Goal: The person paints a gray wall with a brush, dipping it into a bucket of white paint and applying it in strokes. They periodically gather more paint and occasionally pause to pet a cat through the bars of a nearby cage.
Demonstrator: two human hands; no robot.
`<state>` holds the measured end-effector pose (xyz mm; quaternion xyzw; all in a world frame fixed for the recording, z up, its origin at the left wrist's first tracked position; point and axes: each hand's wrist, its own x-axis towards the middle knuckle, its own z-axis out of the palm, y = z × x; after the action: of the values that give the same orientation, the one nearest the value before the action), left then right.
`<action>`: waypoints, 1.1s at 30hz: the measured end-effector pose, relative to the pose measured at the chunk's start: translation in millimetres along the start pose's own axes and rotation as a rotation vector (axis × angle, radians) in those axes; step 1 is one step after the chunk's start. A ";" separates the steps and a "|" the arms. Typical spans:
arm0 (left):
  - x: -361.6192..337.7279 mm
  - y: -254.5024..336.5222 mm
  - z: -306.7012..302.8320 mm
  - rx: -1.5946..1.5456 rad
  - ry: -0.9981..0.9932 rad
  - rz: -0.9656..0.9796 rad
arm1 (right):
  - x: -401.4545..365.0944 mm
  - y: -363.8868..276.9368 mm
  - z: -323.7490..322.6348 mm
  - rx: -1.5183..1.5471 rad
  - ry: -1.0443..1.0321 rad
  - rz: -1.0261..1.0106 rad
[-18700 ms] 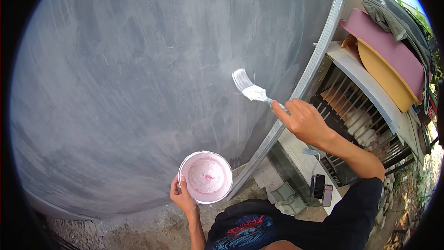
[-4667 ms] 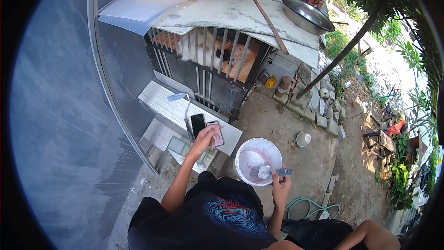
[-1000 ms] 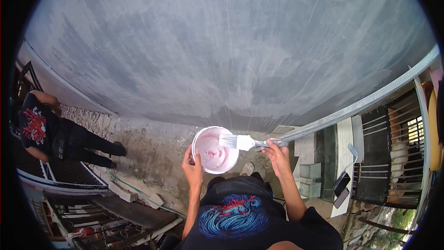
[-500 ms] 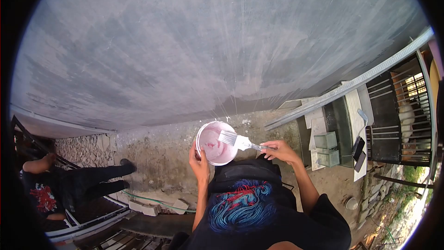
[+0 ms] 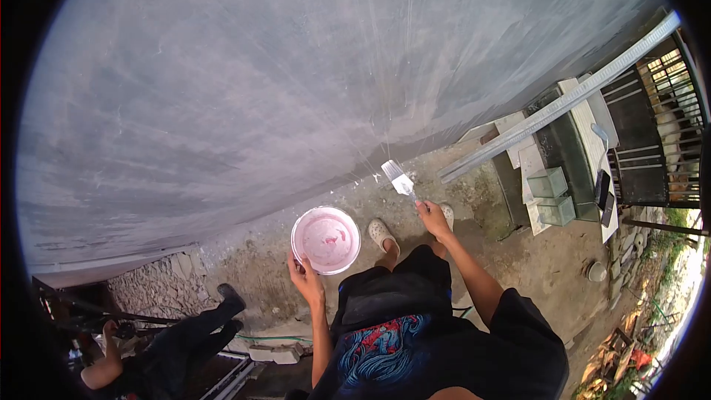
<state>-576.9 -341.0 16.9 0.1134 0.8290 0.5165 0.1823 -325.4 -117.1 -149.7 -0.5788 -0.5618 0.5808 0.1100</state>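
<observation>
My left hand (image 5: 306,279) grips the near rim of a white bucket (image 5: 295,241), whose inside shows pale pink paint with a few darker pink patches. In my right hand (image 5: 433,217) is a paintbrush (image 5: 401,180), held by its handle, with white paint on its ferrule and bristles pointing up and left. The brush is apart from the bucket, out in front of my feet. Ahead stands a large grey wall (image 5: 296,89), streaked with lighter and darker patches.
Another person (image 5: 185,341) is at the lower left. A long pale rail (image 5: 563,107) slants on the right, near glass blocks (image 5: 552,196), boards and a barred gate (image 5: 641,141). My clogs (image 5: 382,234) stand on stained concrete (image 5: 259,281). A small pot (image 5: 595,271) sits at right.
The paintbrush has moved out of the bucket, up and to the right. The bucket is now lower and farther left, and my view has turned, bringing my clogs into sight.
</observation>
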 end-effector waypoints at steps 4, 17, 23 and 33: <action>-6.3 -2.1 -16.5 -0.015 -0.030 -0.020 | 75.7 39.4 45.0 -0.082 0.119 0.098; -13.3 -27.6 -13.4 -0.081 -0.095 -0.080 | -38.9 -59.5 53.4 0.147 0.169 -0.162; -19.1 -27.4 -9.6 -0.034 -0.113 -0.119 | 30.4 -5.4 81.2 0.009 0.184 -0.146; -29.3 -38.7 -23.5 -0.012 -0.088 -0.128 | 155.7 76.5 87.1 -0.112 0.343 0.090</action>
<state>-560.2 -388.2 -3.0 0.0815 0.8225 0.5033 0.2521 -402.4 -68.0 -321.0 -0.6991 -0.5399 0.4456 0.1456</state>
